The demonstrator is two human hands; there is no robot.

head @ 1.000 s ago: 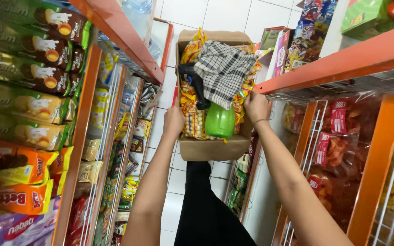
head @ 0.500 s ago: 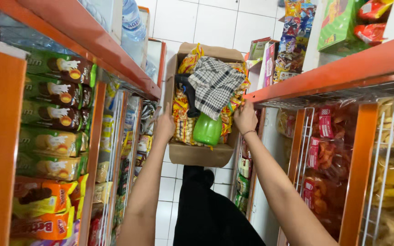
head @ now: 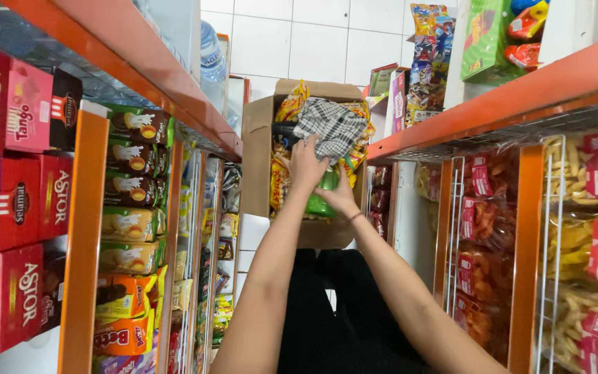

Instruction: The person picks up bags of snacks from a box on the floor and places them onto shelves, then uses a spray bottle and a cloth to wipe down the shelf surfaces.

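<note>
The green bottle sits mostly hidden behind both hands. The checked cloth covers the cardboard box's deeper contents; the snack packets are partly hidden.

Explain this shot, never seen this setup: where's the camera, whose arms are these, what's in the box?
There is no machine here. The one picture comes from a camera worn on a person's head, looking down at their own bare arms in a narrow shop aisle. Both arms reach into an open cardboard box on the tiled floor. The left hand rests on yellow snack packets beside a checked cloth. The right hand lies over a green object; whether either hand grips anything cannot be told. Orange shelves line both sides: boxed biscuits on the left, bagged snacks with red labels on the right. Black trousers show below the arms.
</note>
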